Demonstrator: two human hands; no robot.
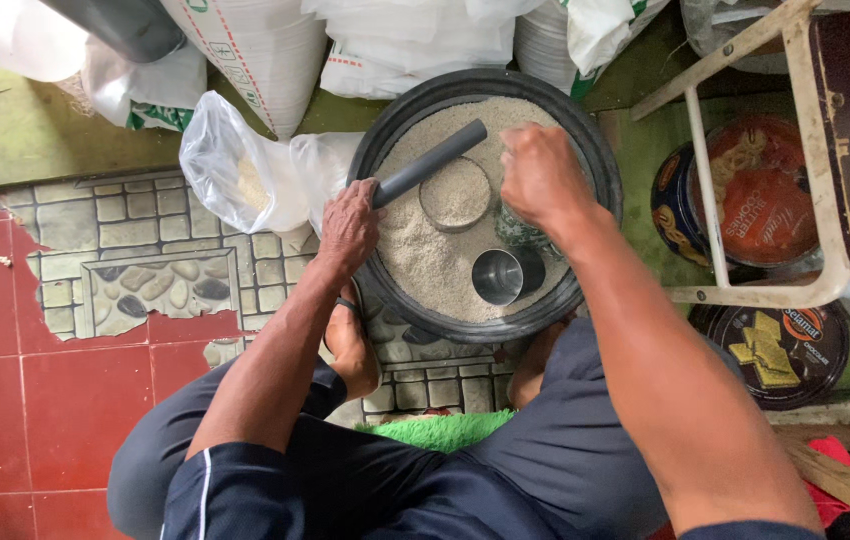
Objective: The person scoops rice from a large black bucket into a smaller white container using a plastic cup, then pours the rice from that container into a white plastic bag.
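Below, as the head camera looks down:
Left hand: the left hand (pixel 349 228) is closed around the near end of a grey pipe (pixel 431 162), which slants up and away over the grain.
Right hand: the right hand (pixel 542 176) is curled, knuckles up, over a patterned cup (pixel 522 230) partly hidden beneath it; whether it grips the cup, I cannot tell.
Basin: a round dark basin (pixel 600 160) of pale grain lies under both hands.
Between the hands: a grain-filled round measure (pixel 455 193).
Nearer the person: an empty metal cup (pixel 498 276).
Beyond the left hand: a clear plastic bag (pixel 240 170).
Outside the right hand: two round biscuit tins (pixel 770 200).
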